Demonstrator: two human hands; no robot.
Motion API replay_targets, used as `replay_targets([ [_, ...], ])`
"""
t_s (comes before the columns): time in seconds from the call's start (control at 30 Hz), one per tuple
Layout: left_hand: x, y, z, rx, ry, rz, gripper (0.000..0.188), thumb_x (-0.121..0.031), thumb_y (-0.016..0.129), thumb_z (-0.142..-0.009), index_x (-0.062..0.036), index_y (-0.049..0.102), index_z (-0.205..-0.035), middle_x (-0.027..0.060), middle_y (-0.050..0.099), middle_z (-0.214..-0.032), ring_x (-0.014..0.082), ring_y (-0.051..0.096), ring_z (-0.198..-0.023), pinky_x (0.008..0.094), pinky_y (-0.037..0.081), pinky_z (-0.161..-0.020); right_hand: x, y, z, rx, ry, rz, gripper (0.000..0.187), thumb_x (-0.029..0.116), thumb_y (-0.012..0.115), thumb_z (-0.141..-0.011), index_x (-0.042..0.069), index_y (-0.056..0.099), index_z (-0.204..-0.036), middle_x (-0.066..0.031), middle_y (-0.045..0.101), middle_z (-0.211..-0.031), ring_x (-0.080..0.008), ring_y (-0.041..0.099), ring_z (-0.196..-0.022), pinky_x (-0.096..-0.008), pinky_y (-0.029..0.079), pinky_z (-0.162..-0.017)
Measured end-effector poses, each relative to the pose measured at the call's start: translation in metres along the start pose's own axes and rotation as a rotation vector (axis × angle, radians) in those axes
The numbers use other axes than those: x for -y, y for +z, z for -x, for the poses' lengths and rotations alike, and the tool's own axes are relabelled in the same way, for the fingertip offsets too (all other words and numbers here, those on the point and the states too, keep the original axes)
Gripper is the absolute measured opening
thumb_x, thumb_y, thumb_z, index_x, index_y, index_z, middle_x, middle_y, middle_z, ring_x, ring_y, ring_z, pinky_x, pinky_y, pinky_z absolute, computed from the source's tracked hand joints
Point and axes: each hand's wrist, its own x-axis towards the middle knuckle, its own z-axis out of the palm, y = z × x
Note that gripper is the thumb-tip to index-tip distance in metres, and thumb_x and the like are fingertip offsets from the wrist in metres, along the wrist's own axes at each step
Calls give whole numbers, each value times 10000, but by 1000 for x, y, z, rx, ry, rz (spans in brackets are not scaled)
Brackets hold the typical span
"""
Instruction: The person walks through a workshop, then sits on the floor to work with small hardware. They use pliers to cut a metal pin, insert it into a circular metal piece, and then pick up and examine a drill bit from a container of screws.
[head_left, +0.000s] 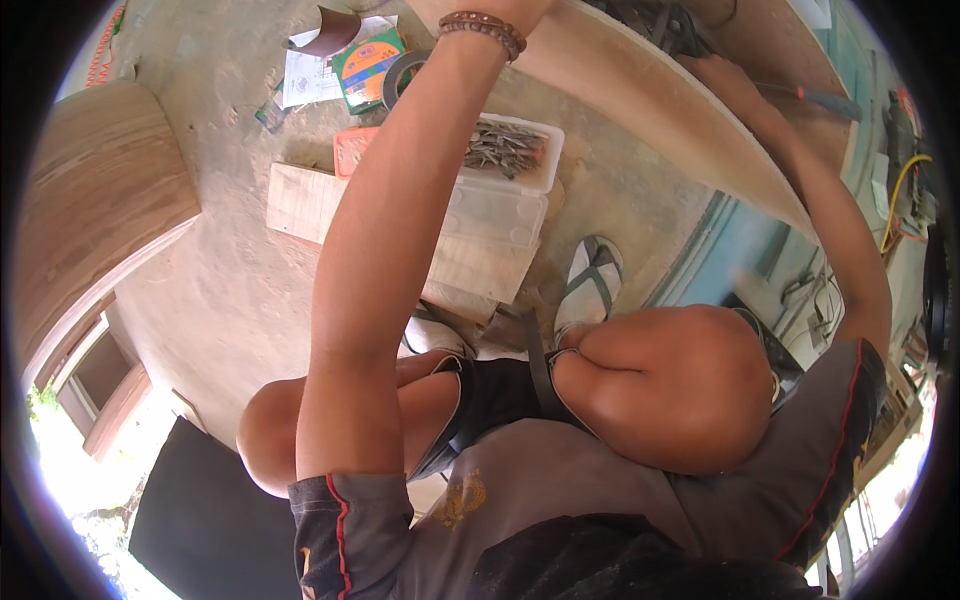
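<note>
Both arms at a curved wooden panel (640, 95); stage of the work only partly readable.
Left hand (490, 8) at the panel's upper end, cut by the frame edge: fingers out of sight, grip can't be told. Right hand (715, 78) past the panel's far edge, beside dark items (660, 28); fingertips obscured, can't tell whether closed on anything. Panel between the two hands, running down along the right forearm. Screwdriver-like tool (830, 103) just right of that forearm. Below the left wrist, partly behind its forearm: open plastic box (552, 160) of loose metal pieces (505, 148). Done, as far as shows: panel up on edge, box open. Left: probably more handwork behind the panel; no finished join visible from here.
</note>
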Motion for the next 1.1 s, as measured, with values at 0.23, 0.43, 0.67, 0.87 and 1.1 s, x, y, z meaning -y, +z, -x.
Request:
replay_targets([
  [0.23,1,1,4,-4,-12,-7,379,-355,453,-1019,8,507,-1112,316,675,-904,496,656,-831,583,508,-753,3,-4,5,25,-70,90,156,147,635,-869,11,633,-946,-234,675,-831,-429,656,-857,-508,518,-712],
  [0.43,9,5,15,-91,39,112,337,-342,484,-1028,-19,525,-1112,275,677,-980,468,647,-879,552,498,-760,-11,-54,24,1,77,90,174,156,622,-880,-15,604,-905,-260,651,-834,-466,625,-847,-515,494,-721],
  [0.67,11,-2,-1,111,-85,110,517,-480,604,-956,35,618,-997,204,732,-920,334,711,-812,446,518,-752,15,-69,31,-20,168,-20,150,176,654,-868,58,690,-954,-217,699,-884,-432,670,-885,-507,532,-774],
  [0.87,8,-7,-9,384,-26,651,436,-365,724,-922,26,634,-1091,117,745,-841,208,746,-817,312,569,-716,5,-32,8,163,-12,81,255,261,633,-840,67,725,-978,-223,724,-941,-404,708,-889,-506,561,-783],
  [1.1,15,-57,-5,527,-477,1425,498,-476,423,-1063,2,543,-1132,224,679,-1180,269,726,-973,332,611,-795,16,-21,-7,246,-101,301,214,192,581,-879,50,718,-961,-167,730,-965,-350,725,-881,-472,582,-733],
])
